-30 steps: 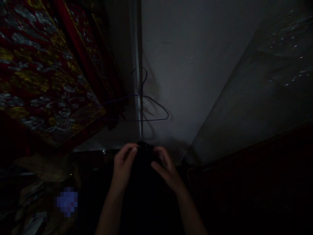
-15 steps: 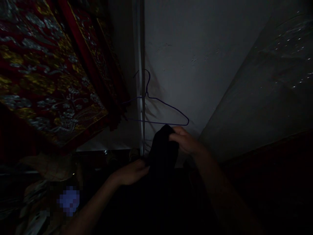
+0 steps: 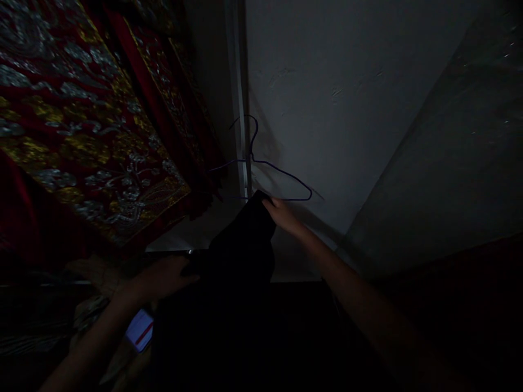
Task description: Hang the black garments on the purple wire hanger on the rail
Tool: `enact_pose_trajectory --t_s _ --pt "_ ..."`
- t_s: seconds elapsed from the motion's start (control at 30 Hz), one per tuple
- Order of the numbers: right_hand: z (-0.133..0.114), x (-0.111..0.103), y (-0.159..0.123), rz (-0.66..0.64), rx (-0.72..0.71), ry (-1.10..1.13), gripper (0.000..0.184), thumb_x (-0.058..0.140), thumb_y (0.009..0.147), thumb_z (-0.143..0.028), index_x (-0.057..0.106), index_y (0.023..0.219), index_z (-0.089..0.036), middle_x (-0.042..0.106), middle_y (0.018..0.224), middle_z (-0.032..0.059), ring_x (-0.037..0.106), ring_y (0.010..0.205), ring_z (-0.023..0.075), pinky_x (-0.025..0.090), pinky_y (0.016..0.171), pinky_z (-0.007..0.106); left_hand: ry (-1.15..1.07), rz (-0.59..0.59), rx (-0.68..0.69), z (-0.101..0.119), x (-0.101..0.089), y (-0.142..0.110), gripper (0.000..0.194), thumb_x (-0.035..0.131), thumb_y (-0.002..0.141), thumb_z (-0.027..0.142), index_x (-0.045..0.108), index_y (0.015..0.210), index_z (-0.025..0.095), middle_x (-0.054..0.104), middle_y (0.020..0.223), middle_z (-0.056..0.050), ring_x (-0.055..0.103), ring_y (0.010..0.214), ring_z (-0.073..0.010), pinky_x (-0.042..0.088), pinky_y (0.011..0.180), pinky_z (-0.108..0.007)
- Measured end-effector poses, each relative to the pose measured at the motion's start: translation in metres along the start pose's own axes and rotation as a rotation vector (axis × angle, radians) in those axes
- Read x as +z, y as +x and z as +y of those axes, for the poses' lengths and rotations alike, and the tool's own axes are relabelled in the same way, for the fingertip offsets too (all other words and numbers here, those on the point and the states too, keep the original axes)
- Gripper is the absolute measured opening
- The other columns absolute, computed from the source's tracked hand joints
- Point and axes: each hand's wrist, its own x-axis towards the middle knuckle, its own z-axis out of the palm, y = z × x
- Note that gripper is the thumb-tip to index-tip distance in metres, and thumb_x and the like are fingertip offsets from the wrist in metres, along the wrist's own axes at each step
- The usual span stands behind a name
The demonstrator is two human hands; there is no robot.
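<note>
A black garment point(image 3: 245, 245) is stretched between my two hands, too dark to tell its kind. My right hand point(image 3: 281, 214) pinches its upper corner, just below the bottom bar of a purple wire hanger point(image 3: 286, 174). At the lower left, my left hand point(image 3: 174, 276) is closed on the garment's other edge; the fingertips are partly lost in shadow. The hanger hangs on a pale vertical strip point(image 3: 242, 87) on the wall, with its hook at the top. Its bottom bar is partly hard to see near the garment.
A red cloth with gold and silver embroidery point(image 3: 81, 120) hangs at the left. The grey wall point(image 3: 327, 125) stands behind the hanger. A lit phone screen point(image 3: 139, 330) shows at the lower left, among dim, unclear things. At the right is a sheet with shiny spots point(image 3: 457, 152).
My left hand has moved left and my right hand up and left, spreading the black garment wider. The view has shifted slightly. The bright screen is now seen more clearly.
</note>
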Motion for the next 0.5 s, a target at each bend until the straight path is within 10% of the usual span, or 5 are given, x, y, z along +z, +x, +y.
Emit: enact_pose_trajectory --t_s 0.3,0.5 --pt "-0.022 -0.097 -0.037 0.003 -0.087 -0.265 0.037 0.063 0.082 -0.05 0.062 0.062 -0.018 0.048 0.056 -0.0027 0.044 0.056 0.0129 0.03 0.052 0.025 0.68 -0.107 0.133 0.047 -0.017 0.012 0.031 0.048 0.087 0.041 0.065 0.07 0.023 0.073 0.072 -0.008 0.069 0.07 -0.0262 0.046 0.069 -0.032" --pt "-0.053 -0.105 -0.059 -0.112 -0.108 -0.374 0.046 0.058 0.088 -0.056 0.059 0.061 -0.019 0.053 0.055 -0.0009 0.048 0.052 0.0142 0.035 0.05 0.026 0.406 0.085 0.495 0.101 0.015 0.013 0.038 0.041 0.095 0.041 0.07 0.102 0.018 0.076 0.099 -0.008 0.069 0.09 -0.0245 0.051 0.081 -0.032"
